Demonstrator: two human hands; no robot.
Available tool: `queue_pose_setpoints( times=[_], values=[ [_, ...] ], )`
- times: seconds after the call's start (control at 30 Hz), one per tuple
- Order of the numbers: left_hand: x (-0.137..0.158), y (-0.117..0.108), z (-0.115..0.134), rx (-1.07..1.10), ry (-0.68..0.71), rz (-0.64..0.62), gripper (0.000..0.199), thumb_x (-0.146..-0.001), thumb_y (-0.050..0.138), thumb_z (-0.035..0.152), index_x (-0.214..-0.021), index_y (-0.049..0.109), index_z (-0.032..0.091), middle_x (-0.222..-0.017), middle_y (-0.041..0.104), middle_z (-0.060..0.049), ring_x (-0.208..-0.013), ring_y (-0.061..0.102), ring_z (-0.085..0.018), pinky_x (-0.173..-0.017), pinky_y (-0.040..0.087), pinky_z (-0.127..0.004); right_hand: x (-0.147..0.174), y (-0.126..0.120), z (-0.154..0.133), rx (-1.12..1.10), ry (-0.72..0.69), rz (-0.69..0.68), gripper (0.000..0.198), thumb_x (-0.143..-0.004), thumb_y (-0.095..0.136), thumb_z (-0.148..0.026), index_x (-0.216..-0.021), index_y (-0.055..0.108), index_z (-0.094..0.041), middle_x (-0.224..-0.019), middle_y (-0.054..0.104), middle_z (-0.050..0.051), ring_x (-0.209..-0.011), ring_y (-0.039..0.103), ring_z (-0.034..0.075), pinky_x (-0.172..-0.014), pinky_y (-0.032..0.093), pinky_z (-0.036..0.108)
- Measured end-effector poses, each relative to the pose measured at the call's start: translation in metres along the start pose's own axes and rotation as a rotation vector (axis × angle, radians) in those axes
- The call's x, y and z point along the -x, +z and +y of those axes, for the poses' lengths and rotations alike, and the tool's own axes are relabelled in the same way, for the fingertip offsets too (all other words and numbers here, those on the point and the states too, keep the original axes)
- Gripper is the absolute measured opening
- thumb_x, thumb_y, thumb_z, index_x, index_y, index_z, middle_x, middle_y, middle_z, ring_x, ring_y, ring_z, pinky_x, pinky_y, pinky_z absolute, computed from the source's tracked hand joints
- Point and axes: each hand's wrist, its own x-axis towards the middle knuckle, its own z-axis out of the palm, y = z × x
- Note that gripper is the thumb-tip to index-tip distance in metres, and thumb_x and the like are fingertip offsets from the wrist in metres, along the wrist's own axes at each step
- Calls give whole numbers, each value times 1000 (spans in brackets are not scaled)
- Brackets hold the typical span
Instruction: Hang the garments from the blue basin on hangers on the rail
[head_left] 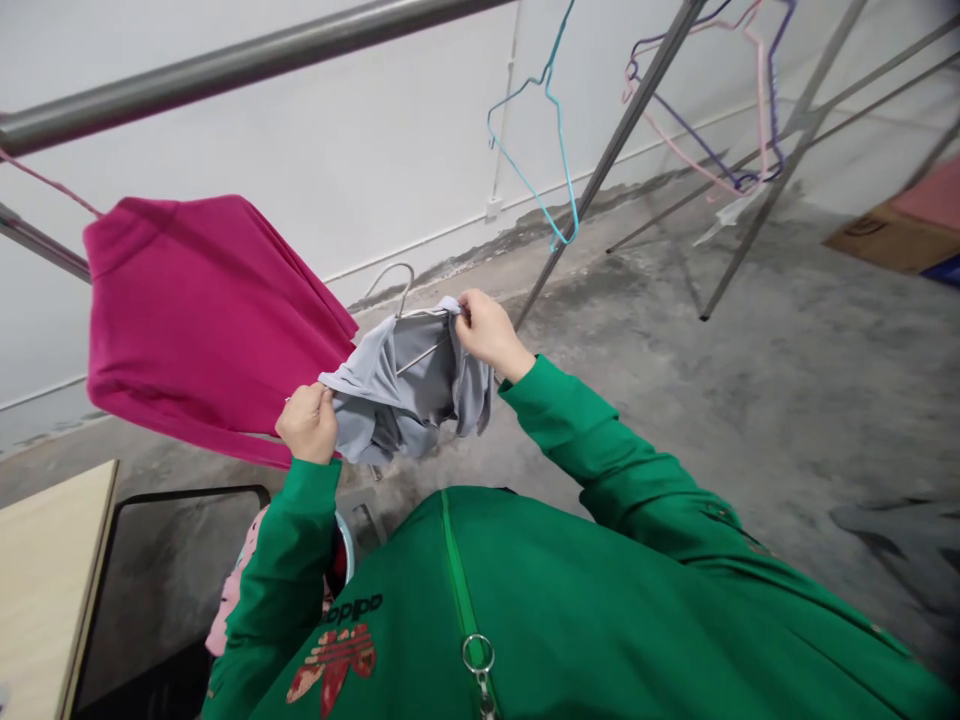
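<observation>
A: Where is the grey garment (379, 400)?

B: In mid-air above the floor (765, 400), in front of the green jacket (570, 600) the person wears. Both hands have it.

A: How does each one grip?

B: The left hand (307, 425) is closed on one edge of the opening, fingers curled over the cloth. The right hand (491, 335) pinches the opposite edge, a little higher up. Between them the opening is spread, and the cloth falls in loose folds below.

A: And the white hanger (406, 297)?

B: Partly inside the garment. Its hook rises out of the opening, well apart from the rail (247, 75), and a thin bar shows inside. Most of the rest is hidden by cloth.

A: What is beside the left hand?

B: A magenta top (210, 320), hanging below the rail, its lower part just beyond that hand. A worktop (45, 580) stands at the lower left.

A: And farther off, past the right hand?

B: A blue hanger (561, 135) hangs near a slanting metal leg (615, 145). Farther right hang a pink hanger (762, 100) and a purple one, overlapping, with a carton (892, 240) on the floor beyond them.
</observation>
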Motion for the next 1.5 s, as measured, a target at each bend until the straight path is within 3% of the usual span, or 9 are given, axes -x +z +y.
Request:
queue_pose_setpoints(
  times=[0.13,0.27,0.5,0.73,1.0,1.13,1.27,1.4,1.5],
  values=[
    [5,1,-4,-163,47,-37,26,-90,48,32,-72,62,20,-62,47,-3,-61,44,-17,-60,27,-30,-35,-11,14,-439,206,-51,8,-78,45,-16,-75,52,-17,-68,56,1,-62,50,13,-66,45,28],
    [6,2,-4,-169,48,-81,26,-91,48,33,-74,61,19,-63,44,-3,-61,42,-18,-60,24,-31,-61,-15,15,-483,323,-134,6,-79,52,-13,-74,51,-16,-61,50,-2,-56,46,10,-62,44,26],
    [4,8,1,-125,59,-79,27,-91,47,34,-76,64,20,-63,45,-3,-62,43,-18,-61,27,-30,-59,-5,-5,-565,112,-322,18,-73,61,-10,-87,54,-17,-77,60,0,-61,51,9,-62,48,25],
    [14,14,3,-65,-11,-100,27,-91,49,32,-92,73,21,-60,41,-1,-61,43,-16,-62,29,-29,-37,-25,-21,-243,-421,-737,23,-76,64,-27,-97,68,-18,-102,70,5,-92,62,18,-84,49,33],
    [25,21,13,58,-79,-115,30,-92,49,34,-99,75,23,-60,37,1,-60,39,-15,-62,29,-27,-24,-19,-31,-399,-375,-438,42,-86,53,-60,-78,66,-20,-101,70,6,-104,60,22,-97,43,42],
    [24,21,14,167,-118,-160,31,-91,50,36,-104,74,23,-61,38,2,-60,41,-14,-62,32,-26,-17,-25,-48,-841,-232,-506,53,-78,56,-71,-71,56,-19,-68,59,2,-72,60,16,-74,51,34],
    [16,16,13,374,-146,-377,34,-87,52,39,-108,72,21,-68,51,0,-67,50,-15,-68,40,-26,-12,-25,-60,-1023,-62,-526,57,-74,64,-70,-59,40,-20,-47,31,-6,-46,39,8,-47,39,24],
    [6,18,21,557,-188,-522,30,-82,57,44,-75,71,19,-74,58,-3,-75,55,-17,-71,44,-28,-8,-19,-67,-1108,7,-510,54,-77,66,-62,-60,35,-21,-47,23,-9,-42,27,6,-40,27,19],
    [0,29,33,586,-358,-325,33,-78,63,35,-51,54,18,-63,51,0,-65,51,-13,-64,42,-26,-6,-16,-71,-1120,2,-501,53,-78,66,-61,-61,35,-21,-48,22,-9,-42,26,5,-39,26,19]
  ],
)
